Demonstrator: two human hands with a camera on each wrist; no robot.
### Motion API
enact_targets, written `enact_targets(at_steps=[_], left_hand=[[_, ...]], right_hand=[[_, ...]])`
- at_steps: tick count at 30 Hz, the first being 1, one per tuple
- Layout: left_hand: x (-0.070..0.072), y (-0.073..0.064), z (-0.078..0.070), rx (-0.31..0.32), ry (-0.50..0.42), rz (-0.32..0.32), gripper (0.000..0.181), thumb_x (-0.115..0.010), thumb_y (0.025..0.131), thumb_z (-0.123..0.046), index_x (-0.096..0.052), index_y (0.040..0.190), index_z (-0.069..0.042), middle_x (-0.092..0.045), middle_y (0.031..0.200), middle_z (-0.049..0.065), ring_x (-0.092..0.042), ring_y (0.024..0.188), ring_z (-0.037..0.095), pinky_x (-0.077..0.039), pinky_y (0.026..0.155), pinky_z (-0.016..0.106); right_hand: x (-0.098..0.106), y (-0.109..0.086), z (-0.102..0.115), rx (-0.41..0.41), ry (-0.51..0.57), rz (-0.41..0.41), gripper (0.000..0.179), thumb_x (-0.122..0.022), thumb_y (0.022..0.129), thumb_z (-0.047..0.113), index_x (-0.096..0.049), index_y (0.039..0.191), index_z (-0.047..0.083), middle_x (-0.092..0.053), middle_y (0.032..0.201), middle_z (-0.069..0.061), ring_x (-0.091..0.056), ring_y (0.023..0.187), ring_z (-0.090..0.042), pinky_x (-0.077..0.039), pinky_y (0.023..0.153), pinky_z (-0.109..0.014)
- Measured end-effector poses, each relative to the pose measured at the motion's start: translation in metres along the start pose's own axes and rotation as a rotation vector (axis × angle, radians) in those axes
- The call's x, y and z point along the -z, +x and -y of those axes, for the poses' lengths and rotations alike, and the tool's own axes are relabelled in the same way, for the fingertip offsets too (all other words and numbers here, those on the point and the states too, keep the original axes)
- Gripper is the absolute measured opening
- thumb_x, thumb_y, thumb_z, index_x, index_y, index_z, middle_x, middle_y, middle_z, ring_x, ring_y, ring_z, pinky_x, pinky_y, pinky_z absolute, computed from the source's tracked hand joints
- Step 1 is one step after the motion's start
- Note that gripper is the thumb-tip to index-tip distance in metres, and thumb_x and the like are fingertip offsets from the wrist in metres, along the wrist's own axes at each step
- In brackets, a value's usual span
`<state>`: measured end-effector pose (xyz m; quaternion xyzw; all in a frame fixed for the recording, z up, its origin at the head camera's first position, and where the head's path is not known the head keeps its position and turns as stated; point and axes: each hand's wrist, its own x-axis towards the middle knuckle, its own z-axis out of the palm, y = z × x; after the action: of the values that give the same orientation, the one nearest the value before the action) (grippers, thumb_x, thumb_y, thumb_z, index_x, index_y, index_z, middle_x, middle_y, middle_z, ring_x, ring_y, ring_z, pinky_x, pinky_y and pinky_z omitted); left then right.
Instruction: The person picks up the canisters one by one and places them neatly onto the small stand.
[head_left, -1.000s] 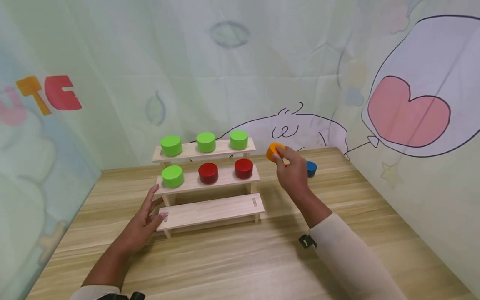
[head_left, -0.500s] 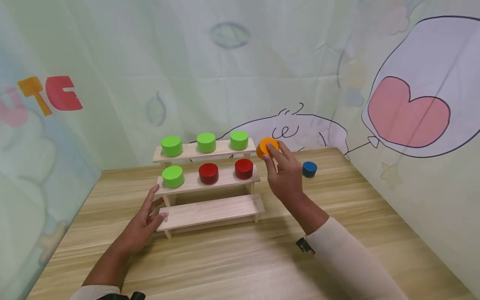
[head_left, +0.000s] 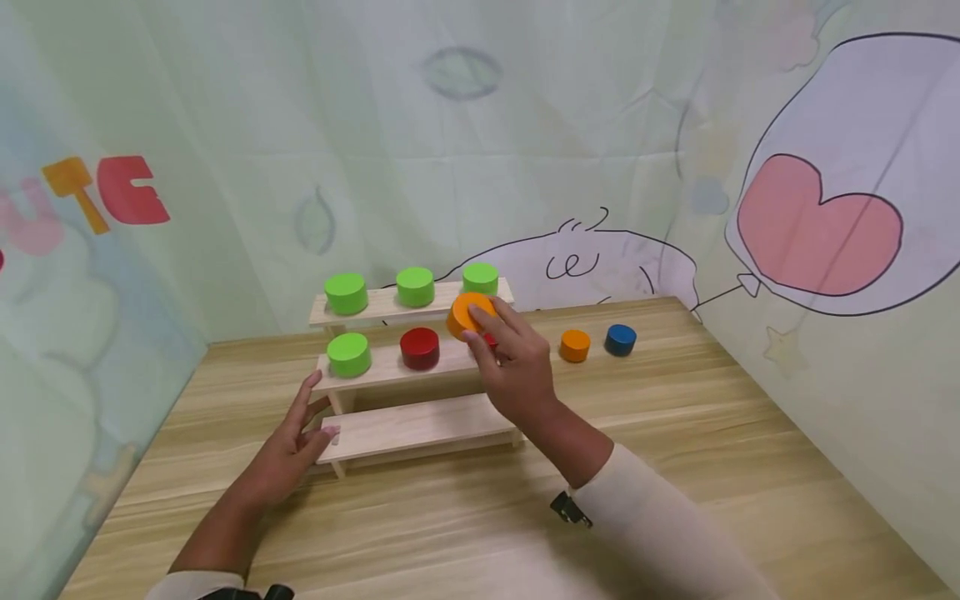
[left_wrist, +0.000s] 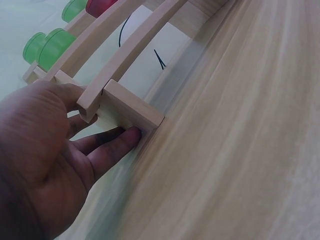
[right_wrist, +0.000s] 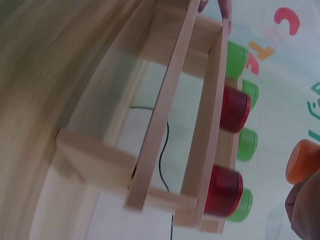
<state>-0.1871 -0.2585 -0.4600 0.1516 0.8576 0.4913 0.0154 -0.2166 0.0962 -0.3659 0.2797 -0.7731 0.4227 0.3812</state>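
Observation:
My right hand (head_left: 517,367) pinches an orange round block (head_left: 472,315) between thumb and fingers, in the air above the middle tier's right end. The block also shows in the right wrist view. Below is a three-tier wooden stand (head_left: 420,427). On its middle tier are a green block (head_left: 349,355), a red block (head_left: 420,348) and another red block, mostly hidden by my right hand. Three green blocks, one of them partly hidden (head_left: 480,279), line the top tier. My left hand (head_left: 285,454) holds the stand's left end, thumb on the bottom tier and fingertips against the side panel (left_wrist: 127,107).
A second orange block (head_left: 575,345) and a blue block (head_left: 620,340) stand on the wood-grain table (head_left: 465,533), right of the stand. A printed curtain (head_left: 375,125) rises behind the table and along both sides.
My right hand has carried the orange block leftward, from right of the stand to over the middle tier. The second orange block has come into view behind it. My left hand stays put.

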Motion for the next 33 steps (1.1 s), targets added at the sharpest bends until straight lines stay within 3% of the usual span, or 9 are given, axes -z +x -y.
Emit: enact_targets(at_steps=[1, 5, 8, 12, 15, 23, 26, 29, 33], left_hand=[[0.0, -0.001, 0.0, 0.003, -0.001, 0.0, 0.09, -0.055, 0.116, -0.017, 0.009, 0.176, -0.035, -0.026, 0.172, 0.041, -0.055, 0.143, 0.062, -0.057, 0.099, 0.028], [0.001, -0.001, 0.0, 0.009, -0.008, -0.001, 0.09, -0.055, 0.116, -0.019, 0.009, 0.176, -0.037, -0.026, 0.173, 0.039, -0.055, 0.144, 0.061, -0.057, 0.101, 0.029], [0.001, 0.0, 0.0, 0.011, -0.01, 0.0, 0.09, -0.055, 0.116, -0.02, 0.009, 0.176, -0.038, -0.026, 0.173, 0.039, -0.054, 0.144, 0.061, -0.057, 0.101, 0.03], [0.001, 0.0, 0.001, 0.01, -0.01, 0.003, 0.089, -0.055, 0.116, -0.019, 0.009, 0.176, -0.038, -0.025, 0.173, 0.04, -0.055, 0.143, 0.061, -0.058, 0.101, 0.033], [0.001, 0.0, 0.001, 0.015, -0.004, 0.004, 0.089, -0.054, 0.116, -0.02, 0.009, 0.176, -0.038, -0.025, 0.173, 0.039, -0.057, 0.142, 0.06, -0.059, 0.103, 0.037], [0.0, 0.0, 0.0, 0.049, 0.008, 0.006, 0.091, -0.056, 0.116, -0.021, 0.011, 0.175, -0.041, -0.025, 0.174, 0.038, -0.051, 0.147, 0.061, -0.057, 0.107, 0.056], [0.0, -0.001, 0.0, 0.05, 0.02, 0.002, 0.091, -0.056, 0.116, -0.022, 0.011, 0.175, -0.04, -0.025, 0.174, 0.038, -0.049, 0.148, 0.062, -0.056, 0.108, 0.059], [0.0, -0.001, -0.001, 0.054, 0.035, 0.002, 0.091, -0.055, 0.116, -0.023, 0.012, 0.175, -0.04, -0.026, 0.175, 0.037, -0.049, 0.149, 0.062, -0.054, 0.109, 0.062], [0.0, -0.001, -0.002, 0.052, 0.039, 0.004, 0.089, -0.054, 0.117, -0.024, 0.012, 0.174, -0.043, -0.026, 0.175, 0.036, -0.047, 0.15, 0.061, -0.051, 0.111, 0.064]], right_hand=[[-0.004, -0.001, 0.003, 0.0, 0.008, 0.012, 0.041, -0.078, 0.102, 0.014, -0.072, 0.141, 0.001, -0.069, 0.147, -0.021, -0.076, 0.1, -0.025, -0.062, 0.077, -0.019], [-0.017, -0.004, 0.015, 0.011, 0.027, 0.048, 0.041, -0.079, 0.102, 0.015, -0.073, 0.14, 0.001, -0.069, 0.148, -0.023, -0.06, 0.07, -0.012, -0.053, 0.065, -0.014], [-0.026, -0.007, 0.021, 0.015, 0.047, 0.068, 0.04, -0.08, 0.101, 0.014, -0.074, 0.139, 0.001, -0.068, 0.149, -0.026, -0.044, 0.057, -0.012, -0.042, 0.055, -0.015], [-0.037, -0.008, 0.03, 0.019, 0.083, 0.095, 0.04, -0.079, 0.102, 0.015, -0.074, 0.138, 0.001, -0.068, 0.148, -0.026, -0.077, 0.087, -0.019, -0.046, 0.059, -0.011], [-0.044, -0.01, 0.036, 0.016, 0.104, 0.117, 0.039, -0.079, 0.102, 0.016, -0.074, 0.138, 0.001, -0.069, 0.148, -0.024, -0.08, 0.116, -0.027, -0.052, 0.064, -0.011], [-0.061, -0.018, 0.051, -0.077, 0.168, 0.216, 0.041, -0.08, 0.101, 0.014, -0.074, 0.14, 0.003, -0.068, 0.149, -0.022, -0.075, 0.085, -0.02, -0.053, 0.066, -0.013], [-0.065, -0.022, 0.056, -0.11, 0.18, 0.255, 0.042, -0.08, 0.101, 0.015, -0.073, 0.141, 0.003, -0.068, 0.15, -0.021, -0.081, 0.109, -0.026, -0.06, 0.079, -0.015], [-0.07, -0.025, 0.058, -0.14, 0.202, 0.292, 0.042, -0.08, 0.101, 0.016, -0.073, 0.141, 0.004, -0.068, 0.151, -0.02, -0.073, 0.133, -0.029, -0.061, 0.083, -0.017], [-0.076, -0.028, 0.06, -0.187, 0.217, 0.336, 0.042, -0.079, 0.102, 0.018, -0.073, 0.142, 0.007, -0.068, 0.152, -0.016, -0.075, 0.128, -0.021, -0.057, 0.071, -0.013]])
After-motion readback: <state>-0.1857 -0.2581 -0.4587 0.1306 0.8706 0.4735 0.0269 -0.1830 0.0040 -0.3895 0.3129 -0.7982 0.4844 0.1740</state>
